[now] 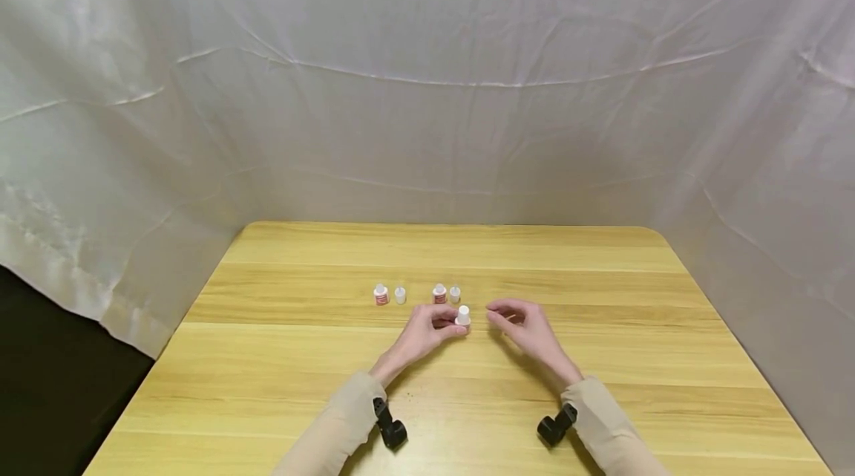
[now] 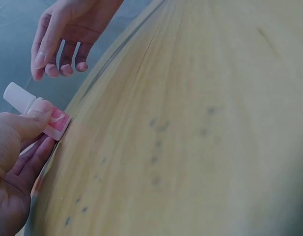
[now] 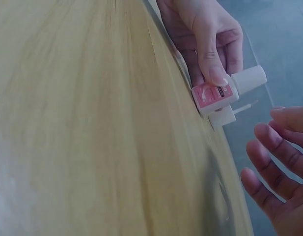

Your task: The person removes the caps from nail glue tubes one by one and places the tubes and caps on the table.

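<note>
My left hand (image 1: 422,330) pinches a small white bottle with a pink label (image 3: 215,96) between thumb and fingers. The bottle stands upright on the wooden table, and its tall white cap (image 1: 464,313) is on. To the right of it hovers my right hand (image 1: 528,326), fingers loosely bent, holding nothing. In the right wrist view its spread fingers (image 3: 271,169) are apart from the bottle. Just behind the held bottle, a brush cap (image 3: 223,117) rests with its thin brush pointing up.
Farther back on the table (image 1: 601,357) stands an uncapped bottle (image 1: 439,293) beside that brush cap. To their left is another uncapped bottle (image 1: 381,294) with its own upturned cap (image 1: 400,295). A pale curtain (image 1: 427,134) hangs behind the table and along the sides.
</note>
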Available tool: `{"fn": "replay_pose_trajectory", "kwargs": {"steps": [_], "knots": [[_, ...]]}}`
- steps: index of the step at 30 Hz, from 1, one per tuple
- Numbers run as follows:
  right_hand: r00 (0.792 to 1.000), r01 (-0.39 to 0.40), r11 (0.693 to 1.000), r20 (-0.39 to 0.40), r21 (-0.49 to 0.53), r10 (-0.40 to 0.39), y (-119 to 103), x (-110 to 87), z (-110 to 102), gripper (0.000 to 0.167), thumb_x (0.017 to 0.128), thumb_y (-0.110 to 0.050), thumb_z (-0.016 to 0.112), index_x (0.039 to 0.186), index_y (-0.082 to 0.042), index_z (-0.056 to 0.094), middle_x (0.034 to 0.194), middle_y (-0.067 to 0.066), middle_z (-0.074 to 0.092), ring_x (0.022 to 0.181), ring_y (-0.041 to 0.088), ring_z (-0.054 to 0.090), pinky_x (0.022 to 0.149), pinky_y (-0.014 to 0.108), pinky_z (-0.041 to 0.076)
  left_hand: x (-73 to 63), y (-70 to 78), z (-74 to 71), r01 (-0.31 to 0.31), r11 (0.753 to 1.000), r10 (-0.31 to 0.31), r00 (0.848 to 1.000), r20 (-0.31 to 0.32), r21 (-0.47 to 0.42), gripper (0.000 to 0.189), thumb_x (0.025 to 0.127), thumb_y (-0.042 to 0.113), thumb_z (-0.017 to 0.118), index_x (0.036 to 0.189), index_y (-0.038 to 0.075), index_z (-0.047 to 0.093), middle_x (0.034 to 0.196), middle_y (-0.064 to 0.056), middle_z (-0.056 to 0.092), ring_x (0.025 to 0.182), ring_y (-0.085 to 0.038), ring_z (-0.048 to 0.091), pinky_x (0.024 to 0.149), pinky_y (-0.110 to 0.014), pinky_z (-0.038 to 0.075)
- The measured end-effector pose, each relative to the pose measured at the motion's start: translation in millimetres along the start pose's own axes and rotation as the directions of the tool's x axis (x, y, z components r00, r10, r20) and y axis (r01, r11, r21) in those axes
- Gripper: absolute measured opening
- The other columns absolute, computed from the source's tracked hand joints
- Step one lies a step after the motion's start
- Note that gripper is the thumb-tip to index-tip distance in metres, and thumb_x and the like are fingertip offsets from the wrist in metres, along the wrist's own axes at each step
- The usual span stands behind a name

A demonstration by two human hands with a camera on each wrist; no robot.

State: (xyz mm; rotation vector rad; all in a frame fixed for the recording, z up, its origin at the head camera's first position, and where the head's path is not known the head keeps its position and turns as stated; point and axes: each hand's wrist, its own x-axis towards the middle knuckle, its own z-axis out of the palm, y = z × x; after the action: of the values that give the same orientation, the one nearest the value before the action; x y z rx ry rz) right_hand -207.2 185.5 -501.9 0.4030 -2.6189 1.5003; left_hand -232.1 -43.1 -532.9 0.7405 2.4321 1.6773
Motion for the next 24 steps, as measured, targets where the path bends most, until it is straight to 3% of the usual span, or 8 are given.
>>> {"fn": "replay_pose_trajectory", "kwargs": {"steps": [17,24], "knots": [[0.999,0.034,0.999,0.015,0.019,-0.034,-0.6,1.2,2.1,0.023,0.094,-0.017,0.071,0.11,-0.001,0.073,0.097,0.01,0.077,0.085,0.004,0.066,0.08,0.021,0.056,-2.0,-1.1,-0.6,-0.012,1.0,0.012,1.0,-0.005,-0.02,0.023,0.086,0.009,0.078,0.108,0.002,0.074,0.102,-0.014,0.077,0.09,-0.018,0.074,0.084,-0.018,0.059],[0.998,0.062,0.998,0.012,0.03,-0.063,-1.4,2.4,2.7,0.021,0.093,-0.015,0.071,0.109,0.0,0.073,0.099,0.012,0.077,0.085,0.003,0.065,0.079,0.021,0.056,-2.8,-2.0,-0.5,-0.025,0.998,0.024,1.0,-0.003,-0.053,0.026,0.085,0.008,0.079,0.109,-0.001,0.073,0.104,-0.018,0.076,0.093,-0.028,0.075,0.085,-0.023,0.06]]}}
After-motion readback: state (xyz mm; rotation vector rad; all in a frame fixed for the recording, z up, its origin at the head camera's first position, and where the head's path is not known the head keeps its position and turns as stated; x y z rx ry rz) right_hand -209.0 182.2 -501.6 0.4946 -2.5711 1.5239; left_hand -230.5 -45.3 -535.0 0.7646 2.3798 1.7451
